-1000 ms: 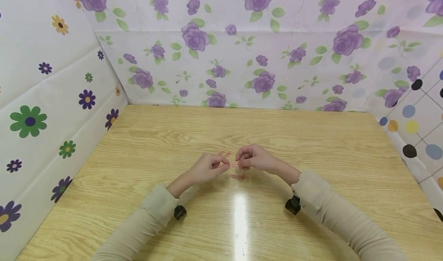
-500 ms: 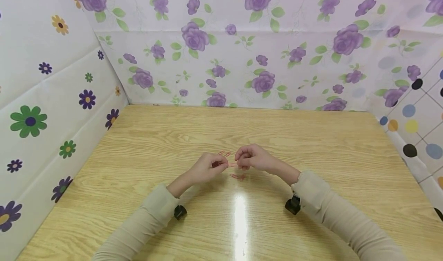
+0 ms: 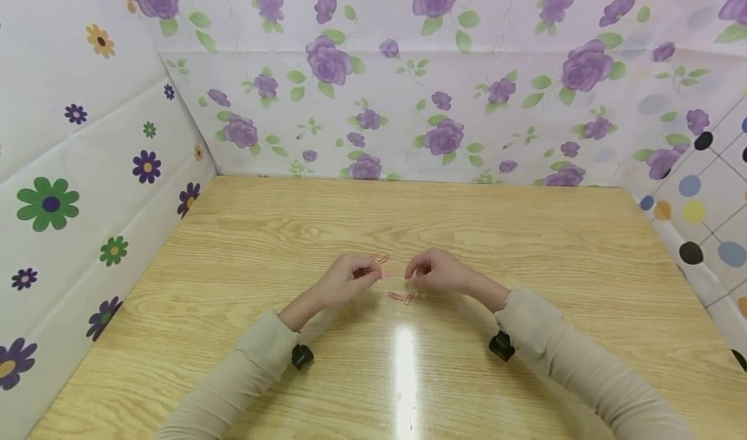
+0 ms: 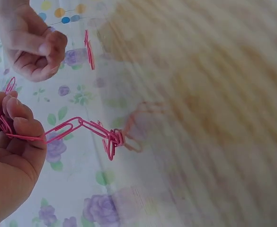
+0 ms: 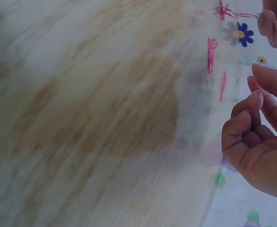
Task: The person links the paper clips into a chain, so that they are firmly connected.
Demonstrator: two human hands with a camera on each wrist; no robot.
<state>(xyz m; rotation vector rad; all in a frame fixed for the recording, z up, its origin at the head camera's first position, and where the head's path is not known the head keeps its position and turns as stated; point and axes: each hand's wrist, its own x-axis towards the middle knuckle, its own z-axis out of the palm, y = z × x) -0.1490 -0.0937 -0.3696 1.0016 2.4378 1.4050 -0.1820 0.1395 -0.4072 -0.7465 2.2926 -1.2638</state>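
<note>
My left hand [image 3: 347,281] pinches a chain of linked pink paper clips [image 4: 72,126] between thumb and fingers. In the left wrist view the chain hangs from the fingers, its end bunched at the tabletop. One pink clip [image 4: 10,84] sticks out past the left fingertips, towards the right hand. My right hand [image 3: 440,273] hovers just to the right, fingers bent. The right wrist view shows a gap between its thumb [image 5: 256,99] and index finger [image 5: 271,82], with nothing held there. Part of the chain is hidden inside the left hand.
Two loose pink paper clips [image 3: 395,296] lie on the wooden table [image 3: 280,226] in front of the hands. More pink clips [image 3: 383,259] show behind the left fingers. A floral sheet [image 3: 373,83] rises along the back edge, with patterned sheets at both sides.
My right hand has let go of the paper clip stretched between the hands and drawn away to the right. My left hand has shifted slightly left, still pinching the chain.
</note>
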